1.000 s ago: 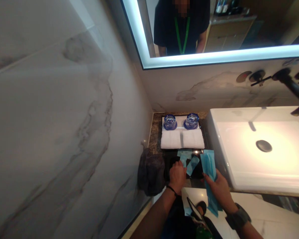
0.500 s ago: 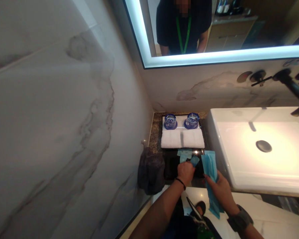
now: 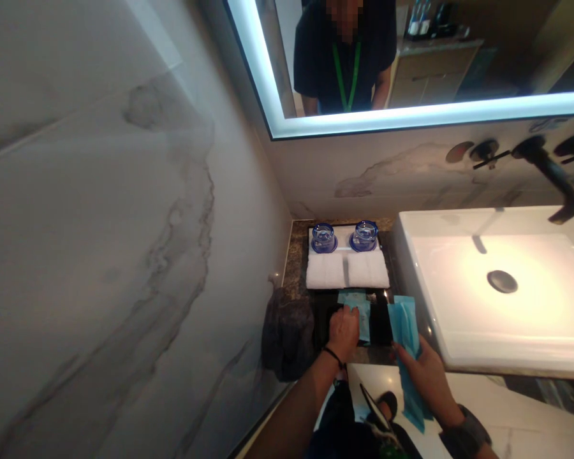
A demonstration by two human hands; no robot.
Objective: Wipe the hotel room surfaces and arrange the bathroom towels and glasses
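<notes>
Left hand (image 3: 343, 331) is pinching a small blue packet (image 3: 362, 319) lying lengthwise on the black tray (image 3: 326, 313) at the counter's front edge, while the right hand (image 3: 423, 373), just beside it toward the sink (image 3: 497, 287), grips the blue packet stack (image 3: 405, 331).

We see light-blue packets (image 3: 404, 325) on a black tray (image 3: 326, 312). White folded towels (image 3: 347, 272) sit behind, with blue-rimmed glasses (image 3: 324, 237) on them.
</notes>
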